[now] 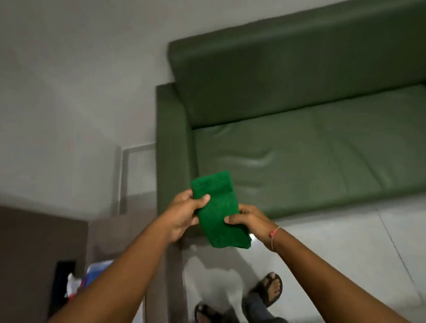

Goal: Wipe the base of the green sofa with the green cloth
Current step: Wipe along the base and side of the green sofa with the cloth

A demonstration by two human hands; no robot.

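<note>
- Wall (60,70) pale grey, fills upper left, behind and beside the sofa.
- Green sofa (312,134) upper right against the wall; backrest, seat cushion with creases, one armrest at its near-left end; base strip along the front edge meets the floor.
- Floor (353,251) light tiles with grout lines, glossy, shadow patch in front of the sofa's armrest corner.
- Brown bench (19,247) lower left, dark top, blurred; small clutter (78,281) at its edge, white, blue and red bits, cannot tell what.
- White frame (128,172) upright between wall and sofa armrest, blurred.
- Person's feet in dark sandals (270,287) on the tiles at bottom centre, dark trousers above them.
- Nothing sits between hands and sofa; cloth overlaps the armrest corner in view, not touching it as far as can be told.
- Green cloth (218,208) folded into a long rectangle, held in the air in front of the sofa's left end, well above the floor.
- Left hand (184,215) closed on the cloth's left edge, thumb on top, fingers underneath.
- Right hand (248,218) closed on the right edge, thumb pressed on the top face; thin red string on that wrist.
</note>
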